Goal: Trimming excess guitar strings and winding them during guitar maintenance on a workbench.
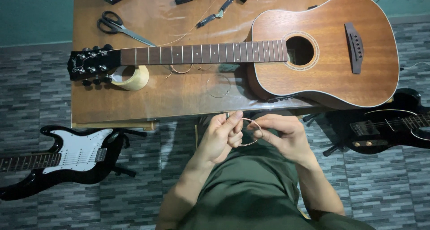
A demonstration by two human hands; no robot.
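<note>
Coiled guitar string (249,132): held above the lap, just below the table edge, pinched between both hands. Left hand (221,138): fingers clenched on the coil's left side. Right hand (284,136): grasping its right side. Table (134,104) beyond bore an acoustic guitar (322,50), scissors (117,26), tape roll (132,77).

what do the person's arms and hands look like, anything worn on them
Both forearms are bare to the bottom edge of the picture, with no sleeves in view. The left hand and right hand wear no gloves. No watch, wristband or ring is visible on either.
</note>
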